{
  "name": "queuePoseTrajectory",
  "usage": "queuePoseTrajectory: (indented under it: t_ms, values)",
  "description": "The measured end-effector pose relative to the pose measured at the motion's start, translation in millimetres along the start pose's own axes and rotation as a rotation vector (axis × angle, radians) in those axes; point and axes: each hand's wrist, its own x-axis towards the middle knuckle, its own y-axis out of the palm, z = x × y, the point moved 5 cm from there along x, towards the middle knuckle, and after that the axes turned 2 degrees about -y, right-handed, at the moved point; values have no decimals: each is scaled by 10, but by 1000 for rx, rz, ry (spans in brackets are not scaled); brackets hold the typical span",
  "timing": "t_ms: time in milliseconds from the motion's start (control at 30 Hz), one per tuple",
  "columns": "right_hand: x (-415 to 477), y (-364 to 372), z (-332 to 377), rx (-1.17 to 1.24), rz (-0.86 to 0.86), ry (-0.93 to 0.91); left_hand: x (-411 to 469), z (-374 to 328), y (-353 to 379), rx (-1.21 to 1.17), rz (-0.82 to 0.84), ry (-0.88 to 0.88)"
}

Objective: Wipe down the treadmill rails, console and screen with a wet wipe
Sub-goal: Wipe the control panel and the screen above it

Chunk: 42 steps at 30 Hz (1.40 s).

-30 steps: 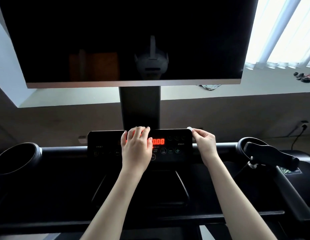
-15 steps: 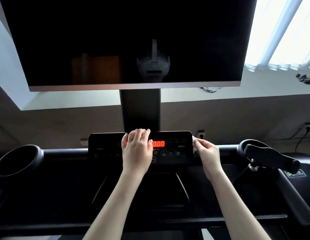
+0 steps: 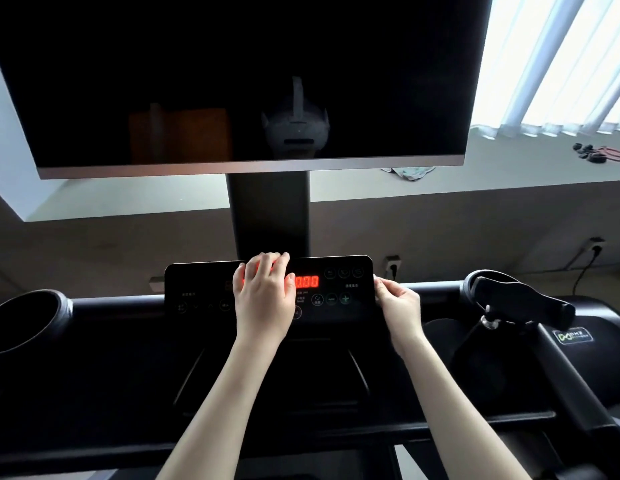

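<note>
Change: right hand (image 3: 399,306) slid down right edge of glossy black console panel (image 3: 201,287), pinching it; left hand (image 3: 263,299) stays flat, fingers straight. Edge probably nearly wiped.

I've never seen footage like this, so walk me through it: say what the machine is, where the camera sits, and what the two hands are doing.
This is a single picture from a camera worn on a person's head, looking forward and down, so the two hands reaching in are that person's own. The machine is a treadmill, seen from where a runner would stand. Its large dark screen hangs above. Below is the black control panel with lit red digits. The left hand lies flat on the panel, partly covering the digits. The right hand pinches the panel's right edge. No wipe shows plainly, though one may be hidden under the fingers. A round cup holder sits at the left and a clamp-style holder at the right.
</note>
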Motion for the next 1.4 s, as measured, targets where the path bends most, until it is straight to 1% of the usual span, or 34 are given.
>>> queuePoseTrajectory:
  t_ms: [167, 300, 400, 500, 633, 733, 833, 933, 1100, 1200, 1267, 1333, 1400]
  values:
    - [-194, -152, -120, -63, -16, -31, 6, -4, -1, -4, -17, 5]
    - [-218, -133, -263, -119, -34, 63, 4, -5, -1, -6, -9, -3]
    - [-300, -152, -317, -83, -47, 86, 1, -7, -8, -10, -5, 6]
    - [-362, -168, -292, -23, -71, 52, 8, -6, -14, -12, -1, 1]
    - [-273, -85, -115, -45, -112, -1, 0, -4, -24, -15, 34, -7]
    - [-311, -53, 28, -36, -109, -98, -3, 4, -33, -17, 50, -12]
    - [-286, -24, 89, -8, -111, -116, -10, 4, -38, -21, 48, -22]
    - [-106, 56, 180, -50, -133, -118, -11, 2, -43, -23, 57, -23]
    - [31, 146, 339, -123, -118, -241, -19, -9, -37, -23, 65, -22]
    - [100, 211, 509, -237, -64, -294, -13, -5, -36, -29, 56, -24]
    - [246, 267, 665, -372, 51, -233, -14, -2, -35, -29, 49, -24]
    - [371, 333, 776, -529, 211, -133, -20, 7, -30, -30, 45, -28]
    - [452, 382, 824, -642, 302, -68, -28, 9, -24, -34, 53, -31]
